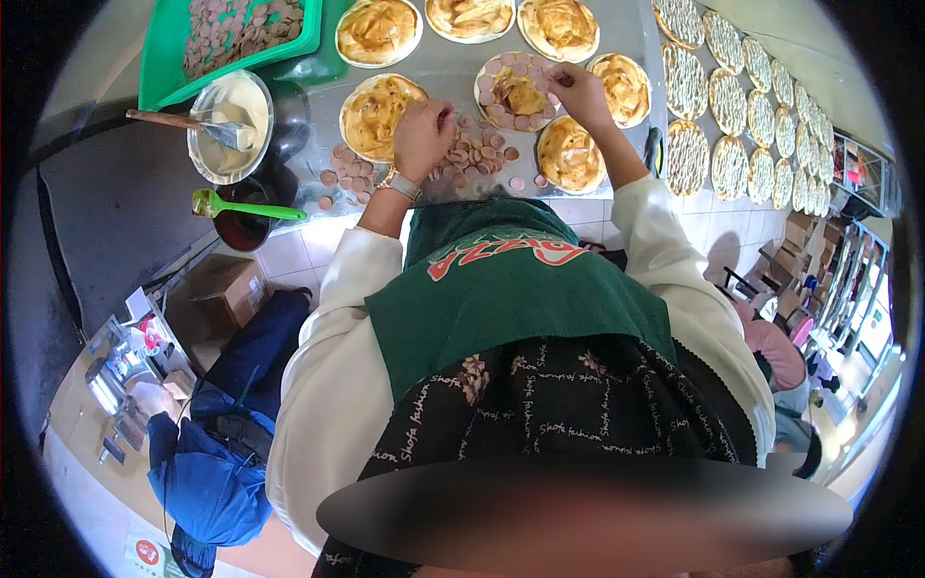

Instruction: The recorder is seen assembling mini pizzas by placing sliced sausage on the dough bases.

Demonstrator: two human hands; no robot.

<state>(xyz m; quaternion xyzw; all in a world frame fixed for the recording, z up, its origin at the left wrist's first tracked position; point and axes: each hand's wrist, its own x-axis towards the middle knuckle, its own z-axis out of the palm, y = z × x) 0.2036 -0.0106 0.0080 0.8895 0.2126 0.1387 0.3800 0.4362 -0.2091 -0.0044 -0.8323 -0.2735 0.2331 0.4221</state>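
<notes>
On the grey metal worktop in front of the person lie many small round pizza bases spread with yellowish sauce. One of them, the half-topped base, carries a ring of pink sausage slices around its rim. The right hand is at its right edge, fingers pinched together on a single slice. The left hand, a watch on its wrist, is curled loosely over a loose heap of sausage slices lying on the worktop between the bases; whether it grips any slices I cannot tell. A plain sauced base lies just left of that hand, another sauced base near the front edge on the right.

At the back left a green tray holds more slices. Next to it stands a metal bowl of pale sauce with a brush in it, and nearer the front a dark pot with a green spatula laid across it. To the right, on a pale counter, rows of perforated round pans stretch away.

The floor is pale tile. A cardboard box and a blue bag lie at the lower left, and shelves with goods line the far right wall.
</notes>
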